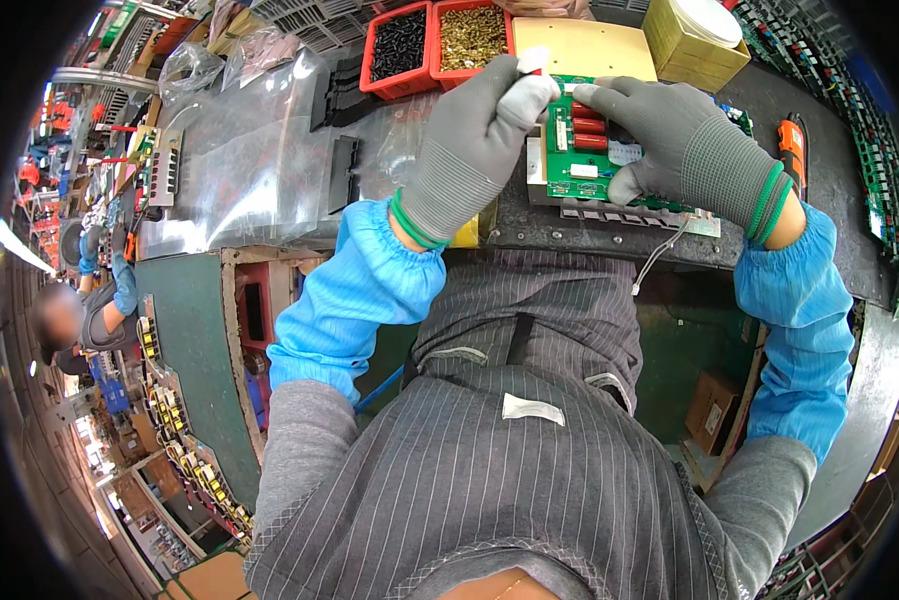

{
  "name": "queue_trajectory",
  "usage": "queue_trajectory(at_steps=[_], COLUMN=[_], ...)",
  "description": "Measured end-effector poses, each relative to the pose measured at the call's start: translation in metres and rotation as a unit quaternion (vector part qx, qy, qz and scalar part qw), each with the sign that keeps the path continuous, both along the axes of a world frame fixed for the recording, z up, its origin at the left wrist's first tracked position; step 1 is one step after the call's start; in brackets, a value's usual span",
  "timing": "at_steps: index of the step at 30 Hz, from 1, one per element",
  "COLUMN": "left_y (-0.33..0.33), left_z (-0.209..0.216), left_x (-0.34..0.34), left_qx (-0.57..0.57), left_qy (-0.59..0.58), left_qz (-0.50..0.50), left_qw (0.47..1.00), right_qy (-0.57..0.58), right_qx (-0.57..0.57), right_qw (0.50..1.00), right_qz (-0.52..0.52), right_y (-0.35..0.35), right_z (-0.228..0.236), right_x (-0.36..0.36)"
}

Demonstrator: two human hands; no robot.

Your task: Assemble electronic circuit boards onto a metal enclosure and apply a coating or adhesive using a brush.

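Your board [560,172] sits on the counter [765,100] close to its front edge, with your hands at its far and right sides. Your left hand [485,140] has its fingers drawn together at the board's 11 o'clock corner; whether they pinch a part, you cannot tell here. Your right hand [680,145] straddles the right half, thumb and fingers apart; its grip on the board cannot be told either.

Pressing down at 11 o'clock could tip or slide the board if your right hand does not brace it. A stray thumb could bend the red parts [590,127] standing between your hands. The loose cable [660,255] hangs past the edge at 5 o'clock, so your sleeve may snag it and drag the board toward your lap.

Your tightest limit is the edge at 6 o'clock. The bins [400,60] at 10 o'clock could spill if your left elbow swings out. The box [695,65] crowds 1 o'clock. Your freest room is toward 3 o'clock, up to the orange tool [793,150].
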State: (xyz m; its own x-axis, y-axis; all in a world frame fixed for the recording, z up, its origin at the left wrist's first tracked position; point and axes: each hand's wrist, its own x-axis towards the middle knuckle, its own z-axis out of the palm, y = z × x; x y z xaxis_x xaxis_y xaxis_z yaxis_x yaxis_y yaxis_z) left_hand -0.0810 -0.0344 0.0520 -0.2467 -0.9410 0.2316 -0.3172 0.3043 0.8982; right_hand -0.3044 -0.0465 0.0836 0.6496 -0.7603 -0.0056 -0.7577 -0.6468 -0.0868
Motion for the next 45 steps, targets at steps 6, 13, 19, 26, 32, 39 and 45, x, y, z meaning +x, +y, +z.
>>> queue_trajectory(at_steps=[6,13,19,26,32,39,45], left_y=[0.0,0.0,-0.023,-0.058,-0.057,-0.051,-0.066], left_z=[-0.008,0.01,0.042,0.024,0.041,0.063,0.035], left_x=[-0.009,-0.003,0.024,0.018,0.003,-0.014,0.003], left_qx=[-0.133,0.083,0.144,-0.179,-0.067,0.056,-0.08], left_qy=[0.043,0.112,-0.215,-0.449,-0.521,-0.573,-0.532], left_qz=[0.049,0.004,-0.188,-0.339,-0.348,-0.329,-0.355], left_qw=[0.989,0.99,0.947,0.807,0.776,0.749,0.764], right_qy=[-0.002,0.003,0.001,-0.011,0.006,0.003,0.034], right_qx=[0.01,0.033,0.025,0.004,-0.002,-0.018,0.048], right_qw=[1.0,0.999,1.0,1.0,1.0,1.0,0.998], right_qz=[-0.003,-0.011,-0.01,0.013,0.006,0.009,-0.024], right_y=[-0.001,-0.002,-0.003,-0.004,-0.003,-0.005,-0.004], right_z=[0.002,0.004,-0.002,-0.004,-0.004,-0.008,-0.002], right_x=[0.002,0.001,-0.001,-0.001,0.001,-0.002,0.005])
